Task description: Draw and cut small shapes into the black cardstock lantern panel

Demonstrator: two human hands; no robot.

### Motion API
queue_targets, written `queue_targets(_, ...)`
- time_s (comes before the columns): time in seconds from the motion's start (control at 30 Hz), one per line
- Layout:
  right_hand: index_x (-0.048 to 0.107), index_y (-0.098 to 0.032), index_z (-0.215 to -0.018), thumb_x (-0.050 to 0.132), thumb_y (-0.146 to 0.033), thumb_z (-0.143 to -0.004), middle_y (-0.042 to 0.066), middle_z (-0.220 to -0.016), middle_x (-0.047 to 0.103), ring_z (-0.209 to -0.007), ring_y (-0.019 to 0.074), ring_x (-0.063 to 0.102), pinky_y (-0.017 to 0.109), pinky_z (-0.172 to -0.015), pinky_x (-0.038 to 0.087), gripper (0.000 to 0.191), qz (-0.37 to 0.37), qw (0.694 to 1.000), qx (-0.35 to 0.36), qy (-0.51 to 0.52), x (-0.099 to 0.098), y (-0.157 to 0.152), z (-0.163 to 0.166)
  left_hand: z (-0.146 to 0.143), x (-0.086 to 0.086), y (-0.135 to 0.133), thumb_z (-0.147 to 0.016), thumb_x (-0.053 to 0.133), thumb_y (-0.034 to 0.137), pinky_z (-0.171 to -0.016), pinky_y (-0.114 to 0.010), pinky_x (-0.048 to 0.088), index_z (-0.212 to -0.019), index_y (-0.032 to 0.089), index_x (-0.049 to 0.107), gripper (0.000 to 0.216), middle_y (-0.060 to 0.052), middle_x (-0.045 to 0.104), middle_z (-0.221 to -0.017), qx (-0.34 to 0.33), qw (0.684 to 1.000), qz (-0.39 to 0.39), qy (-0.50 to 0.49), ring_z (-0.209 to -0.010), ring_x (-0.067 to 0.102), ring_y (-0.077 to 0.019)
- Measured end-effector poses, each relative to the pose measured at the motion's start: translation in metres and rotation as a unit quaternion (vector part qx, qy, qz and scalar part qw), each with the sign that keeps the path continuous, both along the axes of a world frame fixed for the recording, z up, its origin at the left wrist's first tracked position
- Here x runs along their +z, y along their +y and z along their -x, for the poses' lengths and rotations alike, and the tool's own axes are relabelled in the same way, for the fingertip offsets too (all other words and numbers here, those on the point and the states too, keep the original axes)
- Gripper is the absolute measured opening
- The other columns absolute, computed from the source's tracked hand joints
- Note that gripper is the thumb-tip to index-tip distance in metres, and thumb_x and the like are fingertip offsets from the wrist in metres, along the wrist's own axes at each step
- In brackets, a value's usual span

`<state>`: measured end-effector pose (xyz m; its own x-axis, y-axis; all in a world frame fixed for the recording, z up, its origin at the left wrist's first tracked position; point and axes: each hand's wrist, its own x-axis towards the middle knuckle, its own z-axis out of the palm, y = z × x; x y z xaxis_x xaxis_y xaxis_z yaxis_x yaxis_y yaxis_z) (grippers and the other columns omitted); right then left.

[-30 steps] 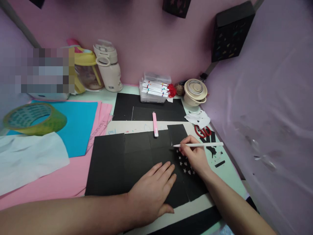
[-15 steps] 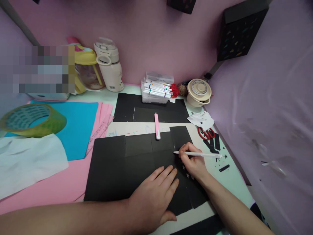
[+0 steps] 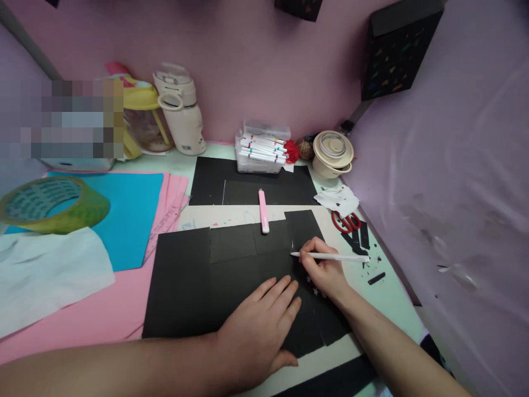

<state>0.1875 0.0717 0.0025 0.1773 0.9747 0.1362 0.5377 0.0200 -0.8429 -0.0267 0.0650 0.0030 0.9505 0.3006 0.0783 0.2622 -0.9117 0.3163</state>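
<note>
A large sheet of black card with crease lines lies in front of me. My left hand rests flat on it, fingers stretched out and thumb apart. A slim white pen is pinched in my right hand, its tip at the card's upper right part, near a short white line. Small star-shaped cut-outs show in the card beside my right hand. Beyond the card's top edge lies a pink utility knife, handle towards me.
Red-handled scissors and black scraps lie at right. Behind stand a marker box, a beige bowl and a white bottle. At left are a tape roll, blue sheet and pink sheets.
The whole view has shifted slightly. Both hands keep nearly the same places on the black card, and the pen stays in my right hand.
</note>
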Motion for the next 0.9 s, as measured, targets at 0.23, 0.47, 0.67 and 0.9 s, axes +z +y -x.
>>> queue_targets(0.23, 0.046, -0.022, -0.063, 0.054, -0.019, -0.079, -0.003, -0.059, 0.052, -0.054, 0.0124, 0.046, 0.025, -0.053, 0.037, 0.019, -0.001, 1.0, 0.003, 0.016, 0.0002, -0.0017, 0.0006, 0.0, -0.0024, -0.0014, -0.091, 0.033, 0.068, -0.116, -0.042, 0.017, -0.142, 0.01, 0.041, 0.077, -0.017, 0.034, -0.154, -0.005, 1.0, -0.017, -0.004, -0.144, 0.027, -0.0302)
queue_targets(0.47, 0.052, -0.021, -0.065, 0.055, -0.023, -0.082, -0.001, -0.061, 0.056, -0.058, 0.0139, 0.052, 0.025, -0.053, 0.039, 0.018, 0.002, 1.0, -0.022, 0.002, 0.0011, -0.0014, 0.0014, -0.0005, 0.0001, 0.0005, -0.092, 0.033, 0.068, -0.115, -0.043, 0.02, -0.141, 0.01, 0.042, 0.077, -0.017, 0.036, -0.152, -0.006, 1.0, -0.018, 0.006, -0.142, 0.03, -0.0307)
queue_targets(0.67, 0.053, -0.021, -0.066, 0.055, -0.023, -0.083, -0.001, -0.062, 0.057, -0.058, 0.0138, 0.052, 0.025, -0.053, 0.039, 0.017, 0.004, 1.0, -0.021, -0.007, -0.0008, -0.0006, 0.001, -0.0009, 0.0008, -0.0008, -0.09, 0.035, 0.069, -0.114, -0.043, 0.022, -0.14, 0.01, 0.043, 0.077, -0.017, 0.037, -0.152, -0.005, 1.0, -0.026, 0.004, -0.142, 0.031, -0.0308)
queue_targets(0.9, 0.053, -0.021, -0.066, 0.055, -0.021, -0.082, -0.001, -0.062, 0.057, -0.059, 0.0136, 0.053, 0.025, -0.056, 0.04, 0.016, 0.0, 1.0, -0.013, -0.022, -0.0012, -0.0009, 0.0, -0.0014, 0.001, 0.0001, -0.091, 0.035, 0.068, -0.114, -0.043, 0.024, -0.14, 0.01, 0.044, 0.077, -0.017, 0.037, -0.151, -0.006, 1.0, -0.031, 0.005, -0.141, 0.032, -0.0312)
